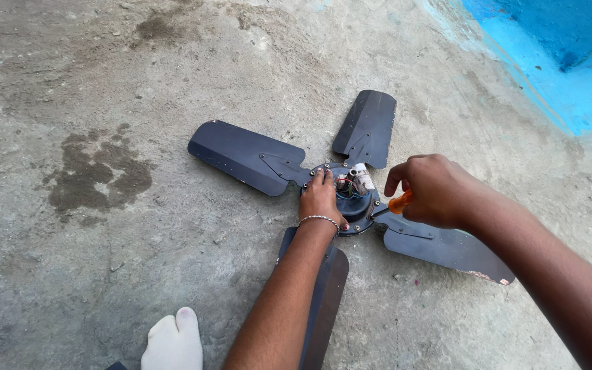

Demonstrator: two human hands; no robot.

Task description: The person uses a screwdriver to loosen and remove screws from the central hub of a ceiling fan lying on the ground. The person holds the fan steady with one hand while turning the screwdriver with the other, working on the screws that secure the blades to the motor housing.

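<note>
Here, mid-frame, the left hand (321, 197) is pressing the fan (351, 195) hub flat-fingered while the right hand (427, 190) is gripping an orange screwdriver (397, 203); wires (345, 185) are lying exposed, blades still attached.

Four fan blades (244, 156), one screwdriver (397, 203)

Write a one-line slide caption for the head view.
Left hand steadies the hub of a dark four-blade fan on the concrete floor; right hand applies an orange-handled screwdriver.

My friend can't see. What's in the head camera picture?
A left hand steadies the hub of a dark four-bladed fan lying on a concrete floor, while the right hand works an orange-handled screwdriver at it.
</note>
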